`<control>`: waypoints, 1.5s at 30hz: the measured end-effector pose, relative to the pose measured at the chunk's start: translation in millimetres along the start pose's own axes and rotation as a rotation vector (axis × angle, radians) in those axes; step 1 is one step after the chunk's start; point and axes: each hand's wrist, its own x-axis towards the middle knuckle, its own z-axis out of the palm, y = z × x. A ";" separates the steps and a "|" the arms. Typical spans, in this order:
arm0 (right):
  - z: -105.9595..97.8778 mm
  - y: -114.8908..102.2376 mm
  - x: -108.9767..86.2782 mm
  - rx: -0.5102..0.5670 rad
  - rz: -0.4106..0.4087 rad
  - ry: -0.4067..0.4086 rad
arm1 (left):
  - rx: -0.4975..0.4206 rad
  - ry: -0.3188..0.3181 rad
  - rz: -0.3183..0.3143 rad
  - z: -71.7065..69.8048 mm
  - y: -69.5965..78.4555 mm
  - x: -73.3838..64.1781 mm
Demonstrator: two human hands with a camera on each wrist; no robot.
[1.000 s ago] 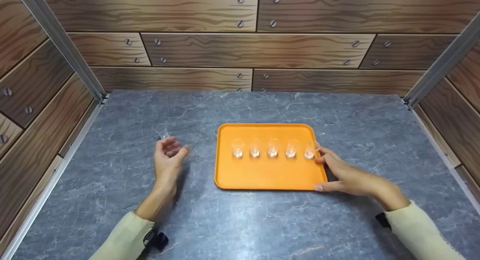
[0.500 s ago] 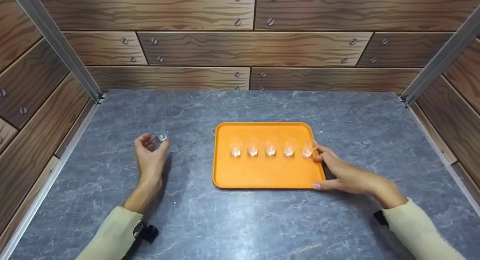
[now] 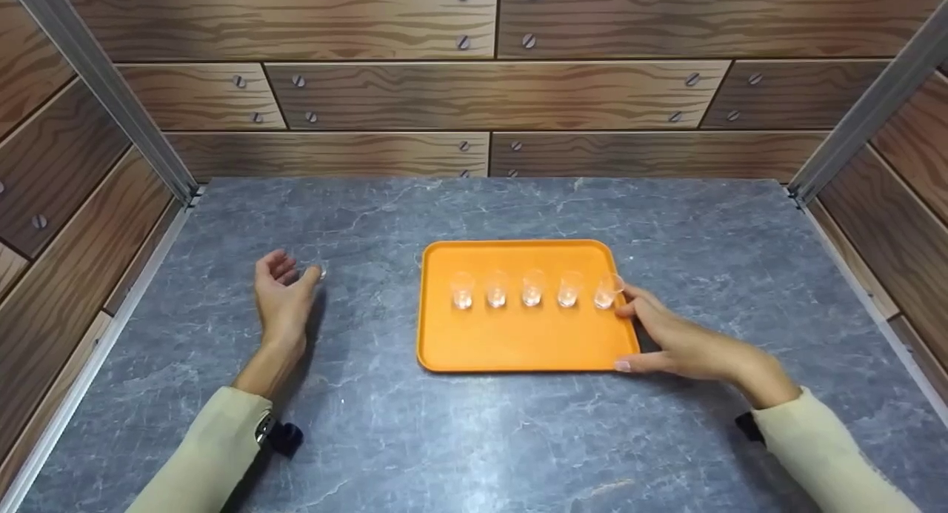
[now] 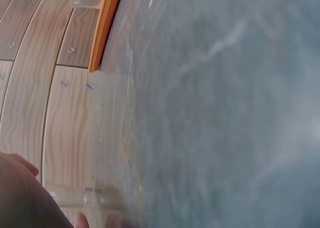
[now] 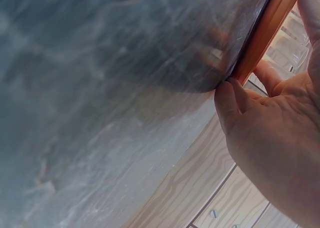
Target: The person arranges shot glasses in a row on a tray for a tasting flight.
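Several small clear shot glasses (image 3: 532, 289) stand in a row on an orange tray (image 3: 518, 343). At the tray's right edge my right hand (image 3: 674, 343) holds on, with fingers over the rim beside the last glass and the thumb by the near corner. The right wrist view shows those fingers (image 5: 227, 100) at the tray's edge (image 5: 265, 33). Left of the tray my left hand (image 3: 285, 302) is low over the table, fingers loosely bent and apart. Another clear glass (image 4: 85, 197) stands on the table beside it; from the head, the thumb partly hides this glass.
The grey marbled table (image 3: 474, 439) is bounded by wood-patterned walls (image 3: 474, 98) at the back and sides. Metal posts (image 3: 111, 91) rise at the back corners. A gap of bare table lies between my left hand and the tray.
My left hand has moved left, from the right side of the lone glass to its left. The right hand stays on the tray, and the tray glasses have not moved.
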 end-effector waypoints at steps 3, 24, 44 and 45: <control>-0.3 -0.5 0.4 -0.003 0.001 0.000 | 0.027 -0.019 0.006 -0.7 -0.3 1.6; -0.3 0.2 -2.2 -0.013 0.009 -0.003 | -0.058 -0.027 -0.032 2.5 -7.6 20.5; -1.8 -4.3 -3.7 -0.080 0.047 0.007 | -0.072 -0.085 -0.020 2.7 0.1 8.8; -1.4 -4.0 -3.8 -0.083 0.046 0.008 | -0.070 -0.085 -0.011 3.9 0.9 6.3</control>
